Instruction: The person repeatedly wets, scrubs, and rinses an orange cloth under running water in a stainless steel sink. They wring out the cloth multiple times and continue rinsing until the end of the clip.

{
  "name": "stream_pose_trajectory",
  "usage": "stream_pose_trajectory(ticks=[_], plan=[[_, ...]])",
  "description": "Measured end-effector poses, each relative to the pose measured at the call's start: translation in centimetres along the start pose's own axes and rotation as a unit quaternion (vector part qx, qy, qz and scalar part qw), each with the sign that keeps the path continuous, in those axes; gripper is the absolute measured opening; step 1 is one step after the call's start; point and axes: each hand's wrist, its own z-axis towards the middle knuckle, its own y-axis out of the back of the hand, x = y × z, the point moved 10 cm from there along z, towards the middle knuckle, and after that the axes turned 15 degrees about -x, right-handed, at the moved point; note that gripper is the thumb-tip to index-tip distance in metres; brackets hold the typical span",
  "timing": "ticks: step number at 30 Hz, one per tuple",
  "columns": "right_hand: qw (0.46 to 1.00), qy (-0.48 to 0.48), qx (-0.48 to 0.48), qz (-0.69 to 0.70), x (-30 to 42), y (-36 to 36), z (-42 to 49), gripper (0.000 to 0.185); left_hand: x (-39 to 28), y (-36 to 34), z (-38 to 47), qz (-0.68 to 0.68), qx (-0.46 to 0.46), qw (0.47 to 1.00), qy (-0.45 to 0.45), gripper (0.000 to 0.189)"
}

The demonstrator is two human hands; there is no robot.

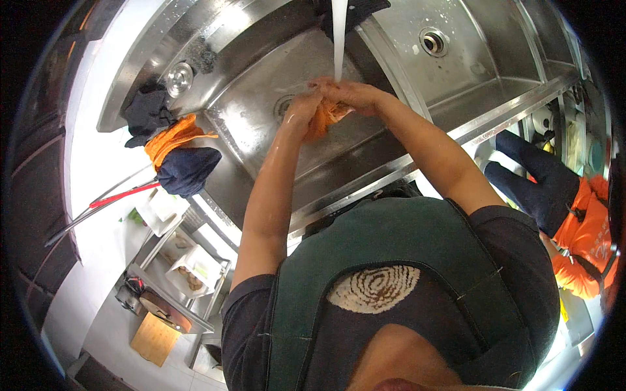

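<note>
My left hand [304,108] and my right hand [359,95] are together over the left basin of a stainless steel sink [264,73]. Between them they grip a bunched orange cloth [319,123], blurred and partly hidden by my fingers. A stream of water [338,44] falls from above onto my hands. Below lies the basin's drain [282,105], partly covered by my left hand. On the sink's left rim rest a navy cloth [190,168], another orange cloth [171,139] and a black cloth [146,113].
A steel drain strainer [180,79] sits on the left ledge. Dark fabric [364,12] hangs behind the water stream. The right basin has an open drain [433,42]. Red-handled tongs or rods [124,194] jut out left. A person in orange [582,234] stands at right.
</note>
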Motion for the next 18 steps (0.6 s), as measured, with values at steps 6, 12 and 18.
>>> stream_pose_trajectory(ticks=[6,12,18], plan=[[0.984,0.017,-0.173,0.042,0.4,4.2,0.6,0.037,-0.4,3.8,1.9,-0.188,-0.19,0.961,-0.064,0.054],[0.96,0.208,-0.111,-0.154,4.7,0.9,-0.6,0.025,2.1,-1.3,2.1,-0.446,0.078,0.888,0.086,0.048],[0.808,0.456,-0.12,-0.354,8.3,-7.8,-8.7,0.029,1.4,-4.5,3.0,-0.535,0.214,0.813,0.084,0.042]])
